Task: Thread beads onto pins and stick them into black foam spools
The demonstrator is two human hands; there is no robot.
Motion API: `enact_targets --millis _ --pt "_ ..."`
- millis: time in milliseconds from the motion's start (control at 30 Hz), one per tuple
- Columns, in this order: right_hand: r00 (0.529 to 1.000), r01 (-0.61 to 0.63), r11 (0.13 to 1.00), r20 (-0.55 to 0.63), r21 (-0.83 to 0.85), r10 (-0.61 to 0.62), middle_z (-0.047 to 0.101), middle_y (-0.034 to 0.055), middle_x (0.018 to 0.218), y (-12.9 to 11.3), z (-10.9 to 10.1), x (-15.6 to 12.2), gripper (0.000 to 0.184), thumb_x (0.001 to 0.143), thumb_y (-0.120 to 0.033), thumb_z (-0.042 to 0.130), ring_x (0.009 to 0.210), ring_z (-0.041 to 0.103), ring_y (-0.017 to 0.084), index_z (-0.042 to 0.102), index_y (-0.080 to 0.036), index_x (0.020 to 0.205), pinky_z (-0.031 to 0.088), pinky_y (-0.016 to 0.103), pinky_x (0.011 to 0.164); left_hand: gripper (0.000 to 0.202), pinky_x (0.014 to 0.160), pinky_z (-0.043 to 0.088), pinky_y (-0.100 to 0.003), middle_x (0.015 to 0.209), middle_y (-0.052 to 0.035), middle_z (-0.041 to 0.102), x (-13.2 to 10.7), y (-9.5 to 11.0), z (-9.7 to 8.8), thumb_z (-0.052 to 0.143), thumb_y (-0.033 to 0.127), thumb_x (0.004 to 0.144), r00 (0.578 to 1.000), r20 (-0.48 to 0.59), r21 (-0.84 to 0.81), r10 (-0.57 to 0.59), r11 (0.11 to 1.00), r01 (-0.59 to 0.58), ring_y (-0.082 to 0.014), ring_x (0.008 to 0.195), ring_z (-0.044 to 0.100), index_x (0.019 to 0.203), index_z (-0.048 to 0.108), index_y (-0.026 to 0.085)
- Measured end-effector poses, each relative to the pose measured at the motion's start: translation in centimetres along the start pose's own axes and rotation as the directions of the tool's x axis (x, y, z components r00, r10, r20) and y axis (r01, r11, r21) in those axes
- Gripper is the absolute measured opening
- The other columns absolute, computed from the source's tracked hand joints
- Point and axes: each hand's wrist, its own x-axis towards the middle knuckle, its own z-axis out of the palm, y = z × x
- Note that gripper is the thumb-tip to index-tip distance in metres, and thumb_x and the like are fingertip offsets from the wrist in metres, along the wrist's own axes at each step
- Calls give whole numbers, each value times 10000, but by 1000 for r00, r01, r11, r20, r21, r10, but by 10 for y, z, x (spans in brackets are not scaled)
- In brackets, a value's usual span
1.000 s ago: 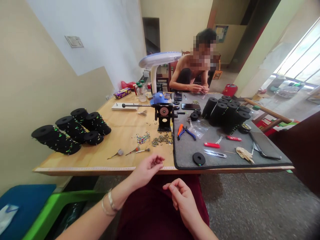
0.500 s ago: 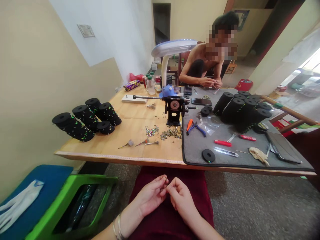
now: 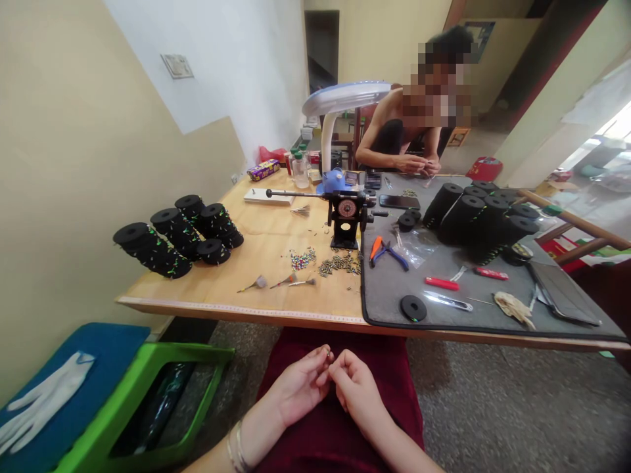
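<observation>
Over my lap, in front of the table edge, my left hand is turned palm up, its thumb and forefinger pinching a tiny, shiny piece too small to name. My right hand is closed in a pinch right beside it, the fingertips of both hands nearly touching. Whatever the right fingers grip is hidden or too fine to see. On the wooden table beyond lie a pile of small metal pieces, a heap of coloured beads and several small brushes. A black foam spool lies flat on the grey mat.
A black hand-crank winder stands mid-table before a lamp. Stacked foam spools stand left, more right. Pliers and a red-handled tool lie on the mat. Another person sits opposite. A green stool stands left.
The view has shifted slightly, so the table and its things sit a little further right. Both hands keep the same pinched pose.
</observation>
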Motion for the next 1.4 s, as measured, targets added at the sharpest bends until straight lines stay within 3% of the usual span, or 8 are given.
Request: enact_targets --millis 200,633,1400 --pt "1000 4 1000 -5 -11 -4 605 -35 502 3 -1 1 346 746 -465 621 319 270 35 417 -212 628 171 179 346 45 519 450 -171 734 -21 683 3 -1 -3 632 93 826 1000 -25 9 14 1000 -14 -69 519 596 827 647 136" --pt "1000 -5 1000 -7 -11 5 609 -34 511 2 -1 2 329 740 -460 614 321 274 34 425 -209 639 168 176 343 90 491 431 -162 703 1 676 2 -2 -2 692 66 763 999 7 15 34 999 -34 -38 449 532 814 651 128" --pt "1000 -21 1000 -18 -10 21 609 -34 500 -1 1 1 295 727 -413 607 318 270 32 417 -212 624 172 175 344 87 551 468 -199 704 -25 668 2 -2 -3 600 96 849 1000 -2 11 6 1000 -6 -74 513 572 804 671 116"
